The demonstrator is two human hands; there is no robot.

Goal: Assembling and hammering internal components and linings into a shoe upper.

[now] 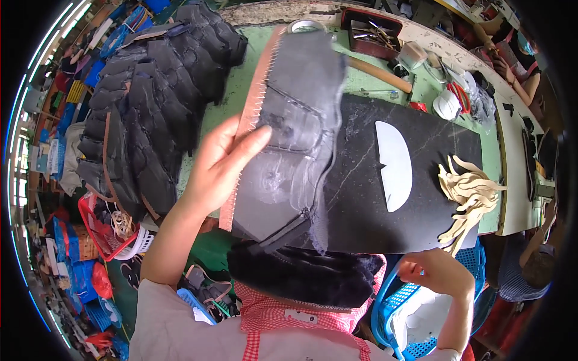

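My left hand (227, 157) grips a dark grey leather boot upper (295, 90) by its long edge, thumb on the face and fingers behind. A tan strip (248, 120) with zigzag stitching runs down that edge. The upper hangs tilted over the worktable, with stitched seams and pale smears on it. My right hand (436, 271) is loosely curled above a blue plastic basket (385, 301), with nothing visible in its fingers. A black furry piece (301, 274) with a tan edge lies across my lap on a red checked apron (265, 310).
Left stands a heap of similar dark uppers (144, 108). On the black board (361, 222) lie a white half-moon template (395, 168) and cream strips (472, 192). Beyond are a hammer (379, 73), a tool tray (370, 45) and a tape roll (307, 26). A red basket (99, 240) sits lower left.
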